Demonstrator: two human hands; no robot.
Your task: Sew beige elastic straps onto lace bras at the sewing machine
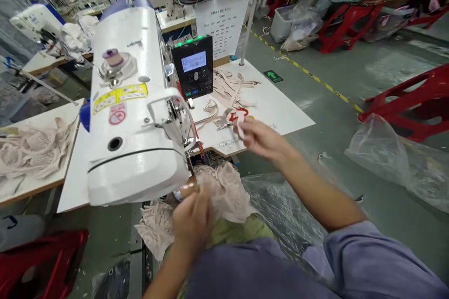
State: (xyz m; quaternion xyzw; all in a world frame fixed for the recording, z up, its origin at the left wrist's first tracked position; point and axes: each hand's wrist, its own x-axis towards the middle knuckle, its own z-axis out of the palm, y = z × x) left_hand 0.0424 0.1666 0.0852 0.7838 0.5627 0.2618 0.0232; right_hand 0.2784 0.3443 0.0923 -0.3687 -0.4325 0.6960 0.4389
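My left hand (191, 217) is closed on a bunch of beige lace fabric (228, 194) just under the head of the white sewing machine (133, 103). My right hand (261, 139) reaches over the table's front right edge, fingers pinched on a small white piece; it is blurred. Red-handled scissors (235, 117) and thin beige straps (229, 86) lie on the white table (280, 110) just beyond that hand. The machine's black control panel (194, 67) glows behind them.
More beige lace pieces (33, 149) are piled on the table at left. Clear plastic bags (396, 159) lie on the floor at right, beside red plastic stools (410, 103). A printed paper sheet (224, 23) hangs behind the panel. Other sewing machines stand at the back.
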